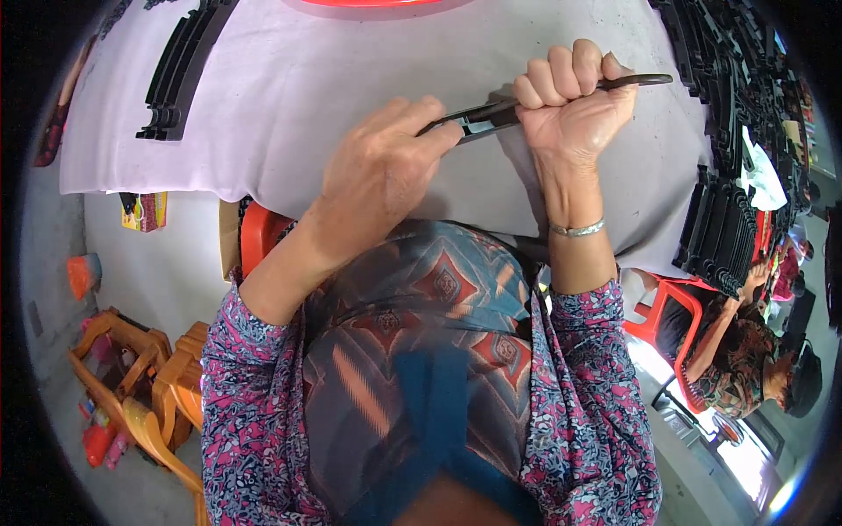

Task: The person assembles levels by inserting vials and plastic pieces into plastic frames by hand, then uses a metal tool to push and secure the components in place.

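My left hand (386,162) pinches one end of a long, narrow black piece (482,121) between thumb and fingers. A pale grey patch shows along that end. My right hand (574,101) is wrapped in a fist around the middle of the same dark length. Its slim, rounded dark end (645,80) sticks out to the right of the fist. Whether this is one piece or two held together, I cannot tell, because the fist hides the middle. Both hands are above the pale cloth-covered table (307,96), in front of my body.
Several black strip-like parts (186,74) lie at the far left of the table. More black parts (715,228) are stacked along the right edge. A red rim (373,3) shows at the far edge. Another person (732,351) sits at right near a red stool (671,324). Wooden chairs (167,368) stand lower left.
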`<state>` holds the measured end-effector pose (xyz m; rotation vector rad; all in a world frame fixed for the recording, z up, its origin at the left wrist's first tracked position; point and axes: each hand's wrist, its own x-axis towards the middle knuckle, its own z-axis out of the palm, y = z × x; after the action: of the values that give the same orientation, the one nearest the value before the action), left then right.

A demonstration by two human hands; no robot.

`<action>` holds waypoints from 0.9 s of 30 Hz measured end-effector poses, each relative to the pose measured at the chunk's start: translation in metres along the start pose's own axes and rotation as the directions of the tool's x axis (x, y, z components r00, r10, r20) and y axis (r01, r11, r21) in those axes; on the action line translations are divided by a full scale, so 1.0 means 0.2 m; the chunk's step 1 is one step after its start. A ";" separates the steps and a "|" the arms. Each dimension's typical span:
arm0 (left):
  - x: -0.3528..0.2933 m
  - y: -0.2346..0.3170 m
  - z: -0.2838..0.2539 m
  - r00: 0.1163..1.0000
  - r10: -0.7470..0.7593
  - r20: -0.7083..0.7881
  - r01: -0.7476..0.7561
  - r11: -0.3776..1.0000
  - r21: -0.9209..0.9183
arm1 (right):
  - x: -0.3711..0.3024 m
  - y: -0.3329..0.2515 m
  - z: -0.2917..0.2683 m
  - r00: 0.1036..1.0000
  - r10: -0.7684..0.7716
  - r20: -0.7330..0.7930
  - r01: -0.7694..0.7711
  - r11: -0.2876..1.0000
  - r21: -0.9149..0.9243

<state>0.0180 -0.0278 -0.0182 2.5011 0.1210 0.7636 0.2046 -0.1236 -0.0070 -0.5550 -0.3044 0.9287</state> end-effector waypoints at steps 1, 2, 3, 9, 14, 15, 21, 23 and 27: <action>0.00 0.00 0.00 1.000 -0.006 0.009 0.006 1.000 0.002 | 0.00 0.00 0.00 1.000 0.017 0.000 -0.017 0.999 0.050; 0.00 0.00 0.00 1.000 -0.007 0.008 0.007 1.000 0.003 | 0.00 0.00 -0.01 0.999 0.034 0.000 -0.034 0.994 0.099; 0.00 0.01 -0.01 1.000 -0.004 0.009 0.004 1.000 0.013 | 0.00 0.00 -0.01 0.999 0.035 0.001 -0.035 0.994 0.099; -0.01 0.00 0.00 1.000 -0.004 0.003 0.004 1.000 0.018 | 0.00 0.00 0.00 0.999 0.030 0.012 -0.031 0.996 0.085; 0.00 0.00 0.00 1.000 -0.004 -0.002 0.004 1.000 0.021 | 0.00 0.00 0.00 0.999 0.030 0.013 -0.031 0.997 0.066; 0.00 0.00 -0.01 1.000 0.004 0.003 -0.004 1.000 0.013 | 0.00 0.01 -0.01 0.999 0.031 0.011 -0.032 0.997 0.066; 0.00 0.01 -0.03 0.995 -0.049 0.084 0.050 0.999 -0.008 | 0.01 0.01 -0.01 0.996 0.032 0.084 -0.033 0.999 0.016; -0.01 0.01 -0.03 0.996 -0.030 0.081 0.029 1.000 0.007 | 0.00 0.01 0.00 1.000 0.011 0.028 -0.011 1.000 -0.006; -0.02 0.01 -0.03 0.998 -0.009 0.066 0.009 1.000 0.009 | 0.01 0.03 0.01 1.000 0.010 0.023 -0.010 1.000 -0.015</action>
<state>0.0115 -0.0273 -0.0149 2.5290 0.1128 0.6778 0.2011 -0.1198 -0.0093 -0.5605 -0.3301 0.9435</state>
